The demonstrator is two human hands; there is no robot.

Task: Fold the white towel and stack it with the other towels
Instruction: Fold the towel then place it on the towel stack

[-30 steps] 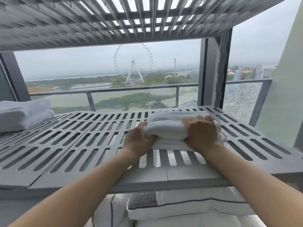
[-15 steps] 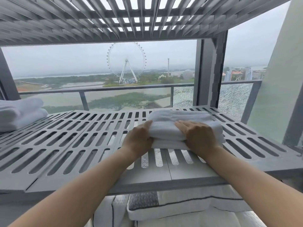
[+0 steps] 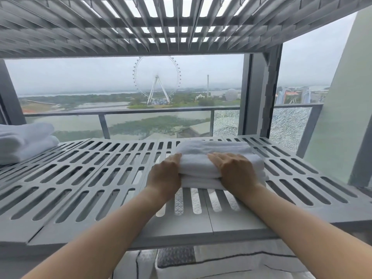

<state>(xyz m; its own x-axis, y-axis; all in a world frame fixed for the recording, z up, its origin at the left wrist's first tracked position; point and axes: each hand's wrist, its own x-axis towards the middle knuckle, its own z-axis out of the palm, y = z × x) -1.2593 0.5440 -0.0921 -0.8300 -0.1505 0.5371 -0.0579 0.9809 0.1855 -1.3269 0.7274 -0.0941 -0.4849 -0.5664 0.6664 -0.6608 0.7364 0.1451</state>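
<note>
A folded white towel (image 3: 213,148) lies on the grey slotted shelf (image 3: 90,178), right of the middle. My left hand (image 3: 165,176) grips the towel's left end, thumb on top, with the fingers hidden against its side. My right hand (image 3: 235,172) lies over the towel's near right part, its fingers straight and flat on the top layer. A stack of other folded white towels (image 3: 24,141) sits at the shelf's far left, well apart from this one.
Another slotted shelf (image 3: 161,27) hangs close overhead. A dark post (image 3: 259,93) stands behind the towel on the right, with a glass balcony rail beyond. White pillows (image 3: 221,262) lie under the shelf. Bare shelf stretches between the two towel piles.
My right hand's fingers have gone from curled over the towel to flat on top of it. The left hand and the towel stay in place.
</note>
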